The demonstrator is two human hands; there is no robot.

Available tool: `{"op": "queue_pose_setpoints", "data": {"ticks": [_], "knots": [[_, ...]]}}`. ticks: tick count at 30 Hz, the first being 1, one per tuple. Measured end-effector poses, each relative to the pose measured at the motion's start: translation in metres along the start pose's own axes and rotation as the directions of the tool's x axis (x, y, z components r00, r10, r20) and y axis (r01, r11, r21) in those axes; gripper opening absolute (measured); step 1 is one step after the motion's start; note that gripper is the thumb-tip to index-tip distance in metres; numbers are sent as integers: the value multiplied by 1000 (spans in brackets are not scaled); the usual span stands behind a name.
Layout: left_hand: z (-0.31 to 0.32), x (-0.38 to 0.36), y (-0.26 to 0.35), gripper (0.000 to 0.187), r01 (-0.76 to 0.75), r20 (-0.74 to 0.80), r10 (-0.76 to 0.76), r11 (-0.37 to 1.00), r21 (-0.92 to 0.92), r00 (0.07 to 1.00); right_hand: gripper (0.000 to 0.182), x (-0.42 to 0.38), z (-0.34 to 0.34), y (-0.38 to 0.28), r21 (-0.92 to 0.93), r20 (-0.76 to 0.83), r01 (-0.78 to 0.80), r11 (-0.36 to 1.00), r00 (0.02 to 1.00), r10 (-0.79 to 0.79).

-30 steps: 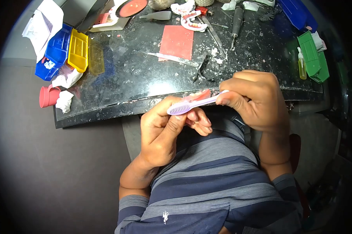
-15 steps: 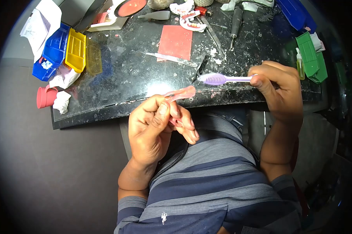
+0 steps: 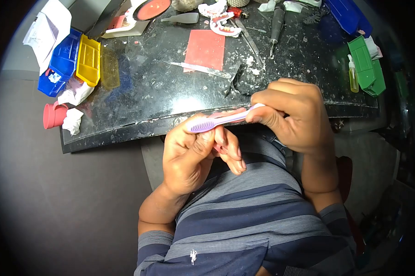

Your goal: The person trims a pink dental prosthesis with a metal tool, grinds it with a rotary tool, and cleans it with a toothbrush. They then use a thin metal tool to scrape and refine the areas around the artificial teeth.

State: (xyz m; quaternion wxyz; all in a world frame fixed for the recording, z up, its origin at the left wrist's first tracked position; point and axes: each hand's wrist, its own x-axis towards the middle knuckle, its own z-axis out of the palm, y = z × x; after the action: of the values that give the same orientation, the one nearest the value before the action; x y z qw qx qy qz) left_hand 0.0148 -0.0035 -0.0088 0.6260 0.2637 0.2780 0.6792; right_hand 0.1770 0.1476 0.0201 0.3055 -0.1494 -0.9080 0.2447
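Note:
A purple toothbrush (image 3: 223,120) is gripped near its handle end by my right hand (image 3: 292,115), its fingers closed. The brush head lies over the thumb and fingertips of my left hand (image 3: 189,156), and its bristles face away from view. Between those fingertips is a thin, glossy pink denture plate (image 3: 233,113), partly hidden behind the toothbrush. Both hands are held just in front of the bench's near edge, above my lap. The outer fingers of my left hand are loosely curled.
On the dark, debris-strewn bench (image 3: 147,87) lie a pink wax sheet (image 3: 205,48), a carving tool (image 3: 198,68), a tooth model (image 3: 225,25) and a rotary handpiece (image 3: 277,27). Yellow (image 3: 88,60), blue (image 3: 62,57) and green (image 3: 366,66) bins stand at the sides, with a pink cup (image 3: 54,115) at left.
My right hand has moved left and slightly down, bringing the toothbrush onto the denture plate. My left hand has shifted slightly right, still holding the plate.

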Motion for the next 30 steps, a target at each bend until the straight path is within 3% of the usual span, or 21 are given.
{"op": "queue_pose_setpoints", "data": {"ticks": [4,6,11,13,20,23,26,28,29,30], "knots": [[-11,1,1,31,19,-12,-20,996,-92,1000,25,-1,-16,13,53,14,-36,998,999,36],[-8,1,-1,31,20,-35,-24,994,-104,999,26,-3,-19,9,-73,44,-27,997,999,30],[-6,3,3,26,108,-73,-109,994,-15,991,28,-2,-25,6,-164,43,-46,985,998,54],[-8,4,-1,29,105,-68,-106,994,-27,992,29,-1,-18,-1,-268,16,-17,963,1000,23],[-12,4,-4,31,65,-86,-71,995,-71,994,31,-5,1,3,-287,-122,7,958,992,-44],[-12,5,-1,31,30,-84,-41,991,-133,996,31,-6,8,4,-321,-222,74,944,963,-151],[-10,4,6,23,30,-121,-48,990,-141,992,27,-9,8,6,-287,-330,71,955,929,-168],[-12,3,5,32,-14,-80,-1,984,-177,997,21,-11,-3,6,-3,-233,11,1000,972,-11],[-13,3,5,32,-14,-79,0,984,-177,997,19,-10,-8,3,4,-139,-14,1000,990,15],[-13,2,5,31,-20,-35,17,996,-84,999,19,-11,-8,2,2,-140,-14,1000,990,14]]}}
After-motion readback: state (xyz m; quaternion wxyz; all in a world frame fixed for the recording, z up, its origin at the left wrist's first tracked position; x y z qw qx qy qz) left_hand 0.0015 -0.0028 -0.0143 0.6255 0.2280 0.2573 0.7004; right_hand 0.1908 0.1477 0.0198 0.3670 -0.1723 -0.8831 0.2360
